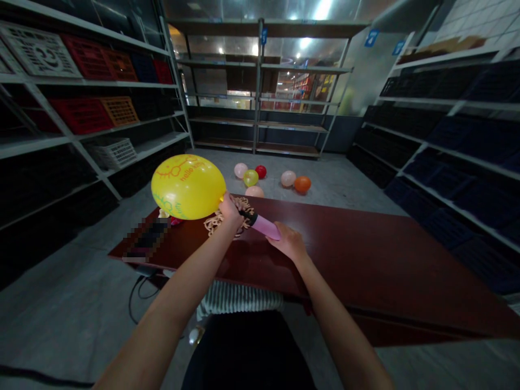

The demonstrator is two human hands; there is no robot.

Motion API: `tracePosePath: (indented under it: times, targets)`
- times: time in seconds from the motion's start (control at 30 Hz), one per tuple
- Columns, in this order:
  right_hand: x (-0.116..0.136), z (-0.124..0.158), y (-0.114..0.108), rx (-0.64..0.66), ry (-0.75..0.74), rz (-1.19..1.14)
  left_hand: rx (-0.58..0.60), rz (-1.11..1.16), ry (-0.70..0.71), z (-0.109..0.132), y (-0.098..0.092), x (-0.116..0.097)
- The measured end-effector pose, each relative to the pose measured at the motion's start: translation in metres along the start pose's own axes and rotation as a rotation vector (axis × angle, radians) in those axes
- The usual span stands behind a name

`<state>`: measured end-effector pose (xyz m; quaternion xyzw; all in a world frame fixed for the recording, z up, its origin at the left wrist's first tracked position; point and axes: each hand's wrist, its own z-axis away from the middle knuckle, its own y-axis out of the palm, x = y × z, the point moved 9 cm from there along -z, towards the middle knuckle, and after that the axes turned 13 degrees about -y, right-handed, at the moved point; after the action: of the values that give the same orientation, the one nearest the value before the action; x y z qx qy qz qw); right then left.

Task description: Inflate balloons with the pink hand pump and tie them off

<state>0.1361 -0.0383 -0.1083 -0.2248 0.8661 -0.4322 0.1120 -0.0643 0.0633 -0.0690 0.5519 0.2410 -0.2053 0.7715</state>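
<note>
A large yellow balloon [189, 187] with printed drawings and lettering hangs over the left part of the table, blown up. Its neck is pinched in my left hand [230, 210], at the black nozzle end of a balloon pump. The pink body of the balloon pump [266, 226] slants down to the right, where my right hand [289, 241] is closed around its lower end. Beneath my left hand lies a heap of tan, rope-like loops [215, 225], partly covered by the hand and the pump.
The dark red table [357, 244] stretches right. A pixelated dark object [148, 238] lies at its left end. Beyond it, several balloons, among them an orange balloon [302, 184], rest on the floor. Shelves with crates [83, 115] line the left side; metal shelving [260, 127] stands behind.
</note>
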Motion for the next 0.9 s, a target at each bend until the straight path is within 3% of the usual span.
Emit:
tracePosePath:
  times: [0.27,0.43,0.53,0.67,0.77,0.9]
  targets:
    - [0.004,-0.001,-0.002,-0.008,-0.012,-0.019,-0.031,0.003,-0.001,-0.006,-0.001,-0.055]
    - [0.001,0.0,-0.004,-0.085,-0.014,-0.037,-0.054,-0.05,0.018,-0.012,0.018,-0.077]
    - [-0.004,0.001,-0.006,-0.124,0.014,-0.032,-0.049,-0.076,0.075,-0.014,0.036,-0.077]
    - [-0.014,0.003,-0.012,-0.158,0.101,0.001,0.006,-0.101,0.107,-0.016,0.064,-0.052]
    - [-0.019,0.005,-0.014,-0.188,0.142,0.003,0.048,-0.14,0.101,-0.013,0.078,-0.014]
    - [-0.025,0.008,-0.014,-0.22,0.186,0.012,0.051,-0.2,0.021,-0.007,0.08,0.041]
